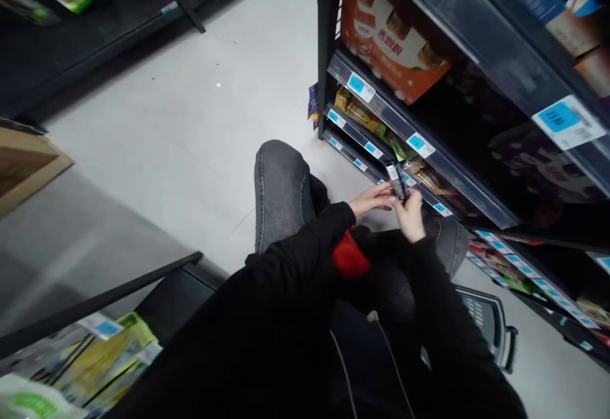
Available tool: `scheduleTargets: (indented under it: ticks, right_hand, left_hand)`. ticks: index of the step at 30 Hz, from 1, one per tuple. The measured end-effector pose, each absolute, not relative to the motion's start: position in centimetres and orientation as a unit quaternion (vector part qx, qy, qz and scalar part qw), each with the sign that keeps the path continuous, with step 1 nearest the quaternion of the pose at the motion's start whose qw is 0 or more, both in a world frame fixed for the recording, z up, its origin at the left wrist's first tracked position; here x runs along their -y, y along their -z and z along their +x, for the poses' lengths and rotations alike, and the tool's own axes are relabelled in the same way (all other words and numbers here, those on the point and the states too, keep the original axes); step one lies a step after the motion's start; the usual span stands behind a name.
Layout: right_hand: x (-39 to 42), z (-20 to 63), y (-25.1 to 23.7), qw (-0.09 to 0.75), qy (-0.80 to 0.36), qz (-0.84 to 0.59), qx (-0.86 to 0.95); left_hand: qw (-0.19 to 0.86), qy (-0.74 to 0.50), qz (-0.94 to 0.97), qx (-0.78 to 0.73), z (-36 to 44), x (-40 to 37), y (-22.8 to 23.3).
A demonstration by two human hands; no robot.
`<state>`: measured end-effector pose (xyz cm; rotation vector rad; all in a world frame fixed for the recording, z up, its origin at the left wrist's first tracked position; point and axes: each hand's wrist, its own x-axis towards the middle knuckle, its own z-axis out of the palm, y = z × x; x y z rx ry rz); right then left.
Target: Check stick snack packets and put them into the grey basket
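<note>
I squat beside a shelf with both hands in front of its lower tiers. My right hand is closed around the lower end of a small dark object with a whitish patch near its top; its exact kind is too small to make out. My left hand lies just to the left of it, fingers stretched out, the tips at the object's side. Whether they press on it I cannot tell. Behind the object runs a low shelf edge with blue-and-white price tags. A red item shows between my forearms.
Orange boxes stand on the shelf at upper right. A grey shopping basket sits on the floor by my right arm. An open cardboard box is at far left. Packaged goods fill a rack at lower left.
</note>
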<state>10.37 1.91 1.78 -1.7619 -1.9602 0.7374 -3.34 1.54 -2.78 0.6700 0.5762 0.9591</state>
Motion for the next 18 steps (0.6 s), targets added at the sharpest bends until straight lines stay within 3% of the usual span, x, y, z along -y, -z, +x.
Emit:
scheduleTargets:
  ticks: [4, 7, 10, 18]
  right_hand:
    - [0.5, 10.5, 2.4, 0.182, -0.403, -0.643, 0.625]
    - [0.1, 11.6, 3.1, 0.167, -0.413, -0.679, 0.584]
    - [-1.0, 12.8, 3.7, 0.222, -0.419, -0.695, 0.540]
    - [-1.9, 12.4, 3.7, 0.396, -0.593, -0.615, 0.336]
  left_hand:
    - [0.745, -0.426, 0.285, -0.428, -2.2, -1.4, 4.7]
    - [0.734, -0.379, 0.303, -0.475, -1.9, -1.4, 5.7]
    - [0.746, -0.353, 0.332, -0.457, -2.0, -1.3, 5.8]
    - [0.735, -0.347, 0.427, -0.396, -1.7, -0.8, 5.5]
